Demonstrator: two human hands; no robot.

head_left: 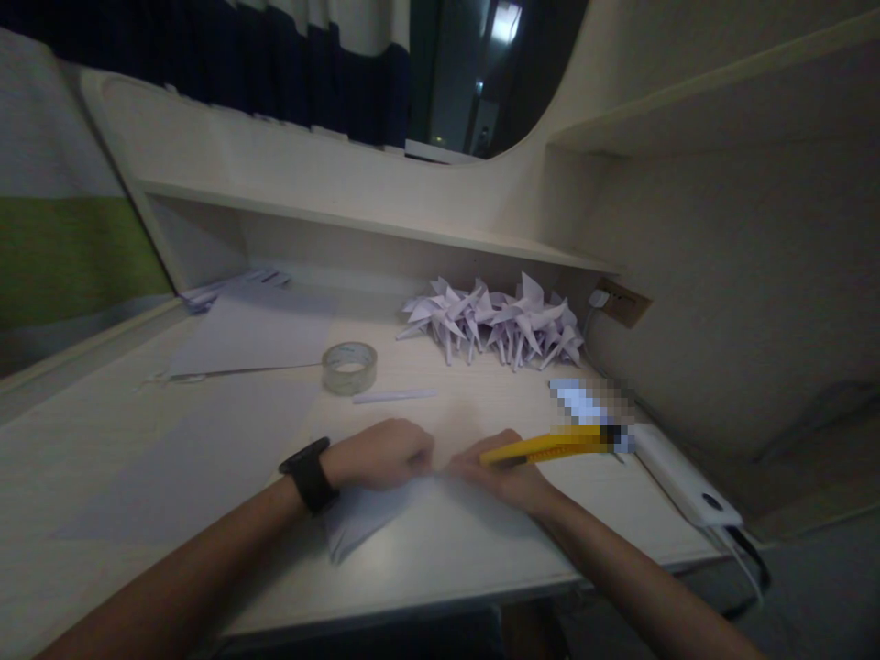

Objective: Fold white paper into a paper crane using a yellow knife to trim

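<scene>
1. Our left hand (381,454), a black watch (309,474) on its wrist, is curled and presses down on a folded sheet of white paper (364,522) at the near middle of the pale wooden desk (103,440).
2. Our right hand (505,472) is closed round a yellow plastic utility knife (543,447), which points right; its fingertips meet the left hand over the paper.
3. Farther off lie a clear roll of adhesive tape (349,368) and a thin white paper stick (394,396).
4. A heap of folded white paper pinwheels (499,325) sits far right, under the shelf.
5. A white power bank (680,481) lies at the right edge.
</scene>
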